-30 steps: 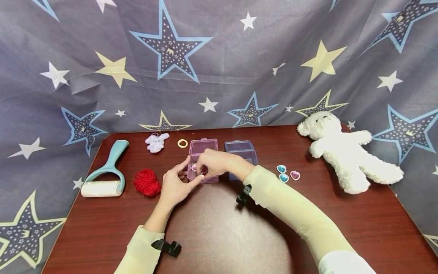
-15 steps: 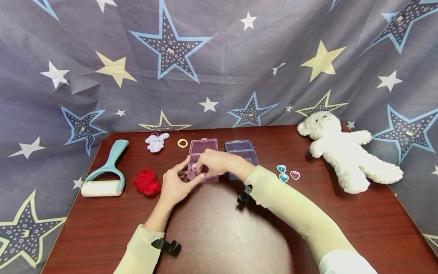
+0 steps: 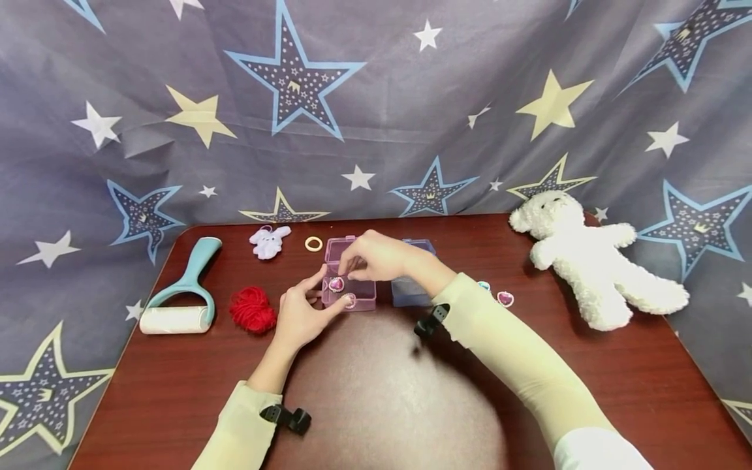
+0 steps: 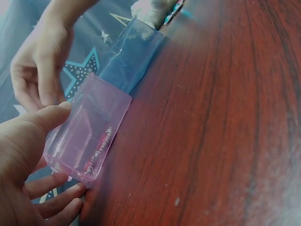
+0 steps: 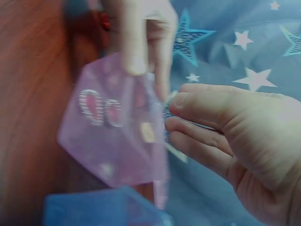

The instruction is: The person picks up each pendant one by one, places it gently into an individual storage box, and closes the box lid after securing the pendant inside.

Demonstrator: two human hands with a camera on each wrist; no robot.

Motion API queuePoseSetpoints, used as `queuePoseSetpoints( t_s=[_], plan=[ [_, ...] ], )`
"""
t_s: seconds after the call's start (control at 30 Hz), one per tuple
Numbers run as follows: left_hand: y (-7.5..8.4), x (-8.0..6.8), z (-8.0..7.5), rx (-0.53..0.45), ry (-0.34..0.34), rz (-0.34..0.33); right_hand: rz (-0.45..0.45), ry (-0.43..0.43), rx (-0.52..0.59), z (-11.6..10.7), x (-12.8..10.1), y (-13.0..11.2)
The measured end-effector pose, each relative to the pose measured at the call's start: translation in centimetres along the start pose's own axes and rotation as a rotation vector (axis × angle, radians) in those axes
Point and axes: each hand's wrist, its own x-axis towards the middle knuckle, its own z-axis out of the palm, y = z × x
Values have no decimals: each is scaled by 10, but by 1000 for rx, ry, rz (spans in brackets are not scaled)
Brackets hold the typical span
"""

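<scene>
A small clear pink plastic box (image 3: pixel 365 295) stands on the table with its lid raised at the back. Two pink heart gems with pearly rims lie in it, one heart gem (image 3: pixel 336 284) at the left and another heart gem (image 3: pixel 349 301) near the front. My left hand (image 3: pixel 301 321) holds the box at its left side, thumb at the front rim and fingers behind, as the left wrist view shows. My right hand (image 3: pixel 378 256) hovers over the box's back right part. In the right wrist view that hand (image 5: pixel 244 127) has relaxed fingers with nothing between them.
A blue lidded box (image 3: pixel 409 292) stands just right of the pink one. Loose heart gems (image 3: pixel 505 299) lie beyond my right sleeve, partly hidden. A white teddy bear (image 3: pixel 587 261), red yarn (image 3: pixel 252 310), lint roller (image 3: pixel 189 284), small plush (image 3: pixel 269 242) and yellow ring (image 3: pixel 314 244) lie around.
My right hand has lifted up and back out of the pink box, uncovering the heart gems inside. Its sleeve now covers part of the loose gems. The left hand has stayed put.
</scene>
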Motion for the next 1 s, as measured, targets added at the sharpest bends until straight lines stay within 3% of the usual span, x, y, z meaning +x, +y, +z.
queuePoseSetpoints(
  t_s=[0.4, 0.7, 1.0],
  plan=[
    [-1, 0, 0, -4, -6, -18, 65, 173, 19, -45, -32, -3],
    [-1, -1, 0, -2, -4, -28, 106, 280, -140, -62, -62, 1],
    [0, 0, 0, -8, -3, -22, 154, 339, -209, -73, -105, 12]
  ],
)
